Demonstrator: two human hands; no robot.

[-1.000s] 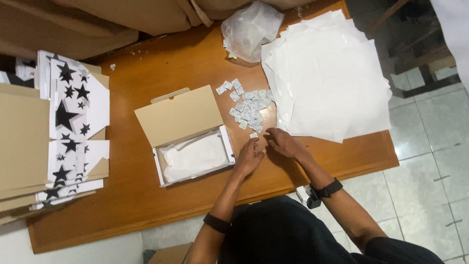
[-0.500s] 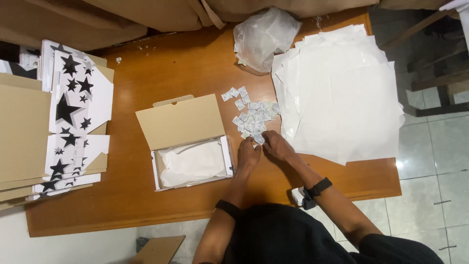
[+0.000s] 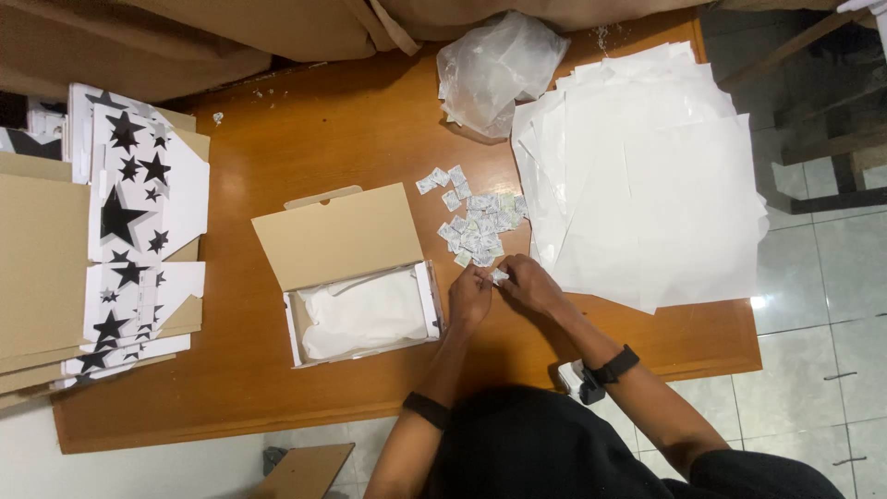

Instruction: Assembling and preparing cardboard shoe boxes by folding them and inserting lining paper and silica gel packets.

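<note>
My hands are together at the near edge of the pile of small packets (image 3: 476, 226): my left hand (image 3: 469, 298) and my right hand (image 3: 528, 285) meet fingertip to fingertip, pinched on one small white packet (image 3: 500, 275) between them, just beside the open box (image 3: 362, 310) with white paper lining inside it. The box's brown lid flap (image 3: 340, 233) stands open behind it. To my right lies the stack of white paper sheets (image 3: 647, 185), and the crumpled plastic bag (image 3: 497, 69) sits beyond the pile on the wooden surface (image 3: 323, 139). Flattened star-printed boxes (image 3: 139, 240) are stacked well apart at my left. As I see it, the packet is tiny and held only at the fingertips, so it could slip and fall back among the loose ones, or I could drag a neighbour along with it; a careless wrist could also scatter the pile toward the sheets or nudge the box's wall
</note>
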